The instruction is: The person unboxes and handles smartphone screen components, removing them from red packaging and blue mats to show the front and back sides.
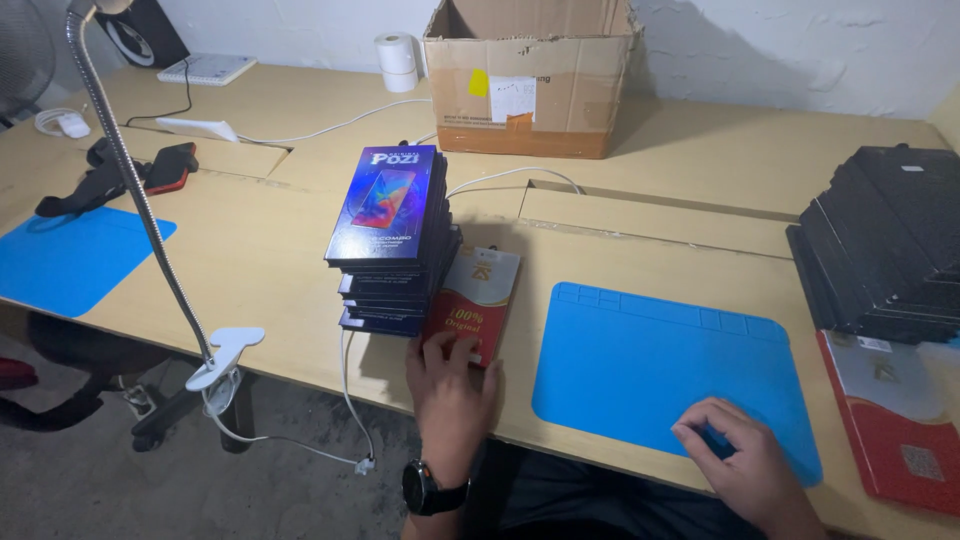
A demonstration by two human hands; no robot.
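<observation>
My left hand [450,390], with a black watch on the wrist, lies flat on the near end of a red and white flat package [478,298] that leans against a stack of dark blue boxes [392,240]. The fingers press on the package's lower edge at the table's front. My right hand [740,455] rests with bent fingers on the near edge of a blue work mat [650,360] and holds nothing.
A stack of black trays [885,240] stands at the right, above a red flat package [895,420]. An open cardboard box [530,75] sits at the back. A clamped gooseneck lamp [150,220], another blue mat [70,255] and cables lie at the left.
</observation>
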